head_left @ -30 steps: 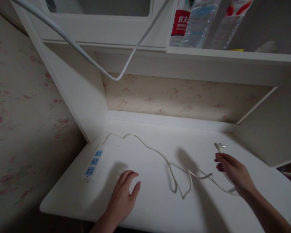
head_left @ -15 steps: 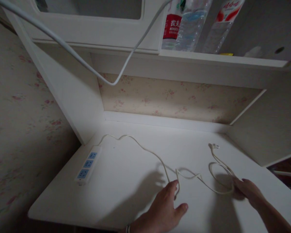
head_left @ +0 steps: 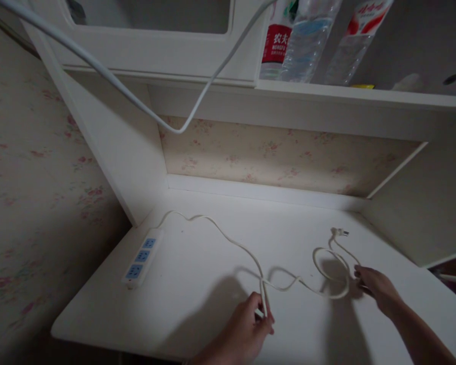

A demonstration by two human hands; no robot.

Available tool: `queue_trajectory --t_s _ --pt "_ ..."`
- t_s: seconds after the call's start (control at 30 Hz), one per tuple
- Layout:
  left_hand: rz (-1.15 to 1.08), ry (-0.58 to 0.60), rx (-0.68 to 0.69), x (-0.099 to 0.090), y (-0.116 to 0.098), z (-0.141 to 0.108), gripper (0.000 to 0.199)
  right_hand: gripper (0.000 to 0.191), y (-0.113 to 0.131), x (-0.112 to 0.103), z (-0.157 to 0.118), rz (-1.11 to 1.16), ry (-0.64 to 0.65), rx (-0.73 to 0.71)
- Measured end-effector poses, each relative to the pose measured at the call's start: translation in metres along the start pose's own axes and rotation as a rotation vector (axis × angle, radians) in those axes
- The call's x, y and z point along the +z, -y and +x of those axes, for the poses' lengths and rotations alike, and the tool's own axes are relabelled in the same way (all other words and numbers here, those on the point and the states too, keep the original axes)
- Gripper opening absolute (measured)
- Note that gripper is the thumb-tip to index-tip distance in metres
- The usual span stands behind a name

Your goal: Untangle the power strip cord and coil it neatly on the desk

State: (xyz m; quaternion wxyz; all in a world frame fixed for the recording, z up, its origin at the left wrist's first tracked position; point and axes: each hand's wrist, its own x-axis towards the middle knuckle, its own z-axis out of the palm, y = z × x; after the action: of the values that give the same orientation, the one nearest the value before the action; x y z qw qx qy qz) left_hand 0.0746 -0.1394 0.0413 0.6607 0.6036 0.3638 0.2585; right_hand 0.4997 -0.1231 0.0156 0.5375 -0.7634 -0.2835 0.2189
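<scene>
White power strip (head_left: 143, 257), blue-faced, one: lying on the desk (head_left: 197, 274), left side. Cord (head_left: 231, 238), pale, one: running loosely rightward to its plug (head_left: 341, 232). Left hand (head_left: 247, 323): pinching a doubled bend of cord. Right hand (head_left: 376, 286): fingers closed on cord near the plug. Apparent step: handling slack. Next move seemingly calls for light, even tension between both grips.
</scene>
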Motion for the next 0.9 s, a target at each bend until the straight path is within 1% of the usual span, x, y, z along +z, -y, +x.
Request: queue_trajectory --t_s 0.07,0.1,0.17,0.23,0.3,0.4,0.5,0.6,0.67,0.8,0.9 --pt "-0.066 -0.041 -0.044 -0.005 0.000 -0.003 0.013 0.023 0.023 0.014 -0.007 0.132 0.117 0.098" --pt "-0.096 -0.054 -0.075 -0.006 0.001 -0.004 0.012 0.023 0.037 0.023 -0.010 0.204 0.134 0.103" --pt "-0.137 -0.067 -0.141 -0.007 0.004 -0.006 0.010 0.024 0.066 0.043 -0.016 0.362 0.088 0.055" --pt "-0.167 -0.067 -0.188 -0.006 0.009 -0.008 0.010 0.031 0.094 0.064 -0.024 0.483 0.093 -0.001" --pt "-0.196 -0.057 -0.208 -0.006 0.015 -0.012 0.010 0.037 0.117 0.085 -0.035 0.558 0.133 -0.062" --pt "-0.204 -0.023 -0.204 -0.005 0.024 -0.017 0.009 0.040 0.147 0.116 -0.054 0.622 0.192 -0.142" --pt "-0.148 0.008 -0.205 -0.008 0.029 -0.020 0.006 0.043 0.173 0.145 -0.075 0.631 0.275 -0.156" --pt "-0.090 0.070 -0.232 -0.011 0.028 -0.022 0.006 0.045 0.193 0.176 -0.095 0.638 0.398 -0.120" --pt "-0.066 0.109 -0.249 -0.012 0.027 -0.022 0.010 0.045 0.202 0.199 -0.107 0.647 0.459 -0.116" --pt "-0.065 0.114 -0.248 -0.012 0.023 -0.023 0.019 0.039 0.208 0.246 -0.128 0.692 0.549 -0.113" --pt "-0.045 0.135 -0.276 -0.015 0.015 -0.025 0.021 0.038 0.207 0.281 -0.142 0.683 0.605 -0.110"
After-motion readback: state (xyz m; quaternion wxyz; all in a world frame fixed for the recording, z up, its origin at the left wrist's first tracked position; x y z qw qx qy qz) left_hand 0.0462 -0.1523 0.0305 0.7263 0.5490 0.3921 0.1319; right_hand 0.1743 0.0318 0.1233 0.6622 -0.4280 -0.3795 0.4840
